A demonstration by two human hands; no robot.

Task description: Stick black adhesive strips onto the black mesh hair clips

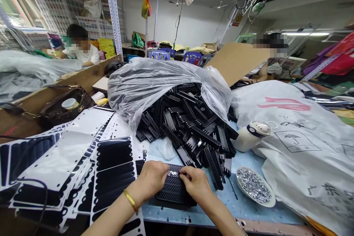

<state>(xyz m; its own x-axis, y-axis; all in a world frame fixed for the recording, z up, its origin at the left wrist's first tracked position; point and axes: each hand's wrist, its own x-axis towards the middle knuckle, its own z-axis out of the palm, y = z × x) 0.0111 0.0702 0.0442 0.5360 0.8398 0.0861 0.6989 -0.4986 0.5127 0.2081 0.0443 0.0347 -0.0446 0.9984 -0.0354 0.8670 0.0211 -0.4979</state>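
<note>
Several black mesh-patterned pieces [173,188] lie side by side on the blue table near its front edge. My left hand [153,177], with a gold bracelet on the wrist, is closed at the left end of the top piece. At its right end, my right hand [194,180] pinches with thumb and index finger. Small shiny metal bits [173,173] show between the hands. What the fingertips hold is too small to make out. Behind them, a heap of black slotted parts [190,125] spills from a clear plastic bag [143,81].
A bowl of small metal pieces [254,186] and a white bottle [250,136] stand right, beside a large white sack [298,136]. Sheets with black strips [113,169] and a brown bag [68,103] lie left. Two people sit farther back, one behind a cardboard sheet [238,61].
</note>
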